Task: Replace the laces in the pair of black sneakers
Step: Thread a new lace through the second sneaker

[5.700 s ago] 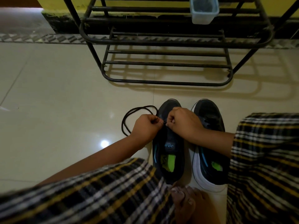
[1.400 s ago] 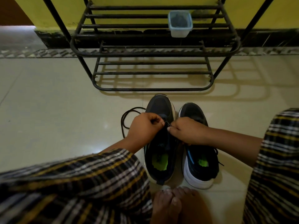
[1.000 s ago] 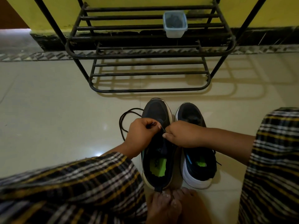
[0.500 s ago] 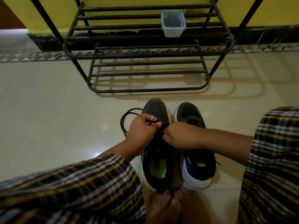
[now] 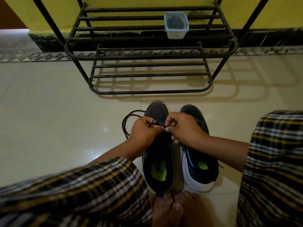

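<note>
Two black sneakers stand side by side on the floor, toes away from me. The left sneaker [image 5: 157,163] has a green insole showing; the right sneaker [image 5: 199,164] has a white sole edge. A black lace [image 5: 127,117] loops on the tiles left of the left sneaker. My left hand [image 5: 144,131] pinches the lace end over the left sneaker's forefoot. My right hand [image 5: 183,128] pinches the lace close by, fingertips nearly meeting the left hand's. The eyelets under my hands are hidden.
A black metal shoe rack [image 5: 147,58] stands just beyond the sneakers against a yellow wall, with a small clear plastic container [image 5: 176,25] on its upper shelf. My checked-clothed knees flank the sneakers, and my bare foot [image 5: 168,208] touches the left sneaker's heel.
Both hands have crept slightly toward the toe of the left sneaker while keeping hold of the lace. The view has shifted a little; the sneakers have not moved.
</note>
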The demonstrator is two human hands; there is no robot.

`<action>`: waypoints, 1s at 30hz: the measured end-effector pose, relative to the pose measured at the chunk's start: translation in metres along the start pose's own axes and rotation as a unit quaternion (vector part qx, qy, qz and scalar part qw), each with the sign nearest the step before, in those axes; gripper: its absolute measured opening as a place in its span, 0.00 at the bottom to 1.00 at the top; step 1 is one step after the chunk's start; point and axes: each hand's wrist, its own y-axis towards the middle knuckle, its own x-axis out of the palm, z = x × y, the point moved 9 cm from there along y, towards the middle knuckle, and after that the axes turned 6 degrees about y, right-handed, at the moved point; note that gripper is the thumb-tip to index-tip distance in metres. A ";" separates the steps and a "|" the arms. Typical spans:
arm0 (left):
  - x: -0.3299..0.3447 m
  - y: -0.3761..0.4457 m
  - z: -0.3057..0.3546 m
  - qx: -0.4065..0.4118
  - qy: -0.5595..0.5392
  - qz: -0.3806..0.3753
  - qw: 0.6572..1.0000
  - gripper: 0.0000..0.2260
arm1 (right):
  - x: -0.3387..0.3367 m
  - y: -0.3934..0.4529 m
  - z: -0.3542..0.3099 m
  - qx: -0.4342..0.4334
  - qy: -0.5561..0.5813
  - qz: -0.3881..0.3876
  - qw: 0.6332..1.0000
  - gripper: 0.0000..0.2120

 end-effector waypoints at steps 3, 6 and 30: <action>0.000 -0.002 0.002 -0.003 0.001 -0.006 1.000 0.04 | -0.001 0.005 -0.004 -0.024 -0.016 0.003 1.000 0.05; -0.001 -0.002 0.007 0.016 0.045 -0.002 0.999 0.04 | -0.004 0.006 -0.008 -0.042 -0.034 0.007 0.998 0.05; -0.056 -0.032 0.130 0.118 0.104 -0.015 0.987 0.12 | -0.070 -0.026 -0.153 -0.218 -0.314 -0.090 0.920 0.05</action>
